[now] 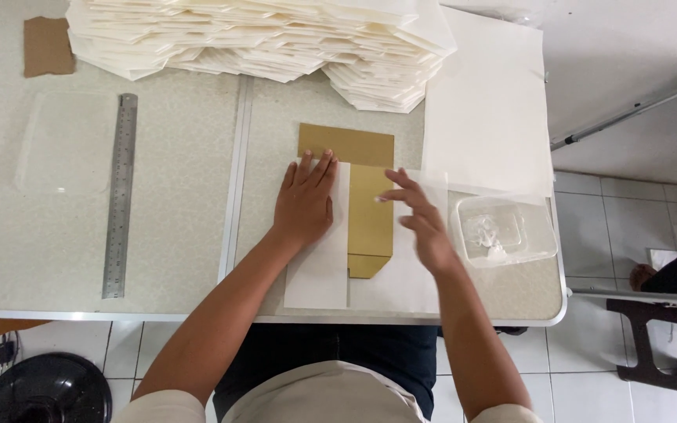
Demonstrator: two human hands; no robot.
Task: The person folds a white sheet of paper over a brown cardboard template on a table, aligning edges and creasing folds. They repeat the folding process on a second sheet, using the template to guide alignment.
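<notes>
Pressed flat with fingers spread, the left hand (304, 202) pins the folded white panel of a flat gold-and-white carton blank (370, 223) to the table (182, 196), seemingly to keep the crease down, while the right hand (421, 219) hovers open over the other white flap, gripping nothing. Beyond lie a stack of folded blanks (276, 39), a steel ruler (120, 196) and a clear plastic tub (503, 231).

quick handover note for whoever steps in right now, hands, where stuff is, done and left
Left hand: flat, palm down, pressing the white flap of the gold box blank.
Right hand: open, holding nothing, fingers hovering at the blank's right flap.
Clear glue tub sits right of the blank; stack of white blanks at the back; steel ruler to the left.
Done: left flap folded over.
Left: right flap still lies flat.
</notes>
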